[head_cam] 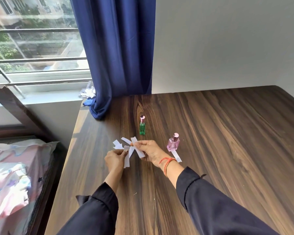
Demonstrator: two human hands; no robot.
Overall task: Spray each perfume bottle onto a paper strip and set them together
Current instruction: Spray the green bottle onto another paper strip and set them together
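A slim green perfume bottle (142, 127) with a shiny cap stands upright on the wooden table (219, 141). A squat pink perfume bottle (173, 142) stands to its right, and one white paper strip (176, 156) lies on the table at its base. My right hand (148, 150) pinches a white paper strip (137, 146) just left of the pink bottle. My left hand (115, 157) pinches another white strip (126, 159). More loose strips (117, 144) lie on the table between and behind my hands.
A dark blue curtain (115, 53) hangs down onto the table's far left corner. Crumpled paper scraps (87, 92) lie on the window sill. A bed with a patterned cover (15, 175) runs along the table's left edge. A white wall bounds the table's far side.
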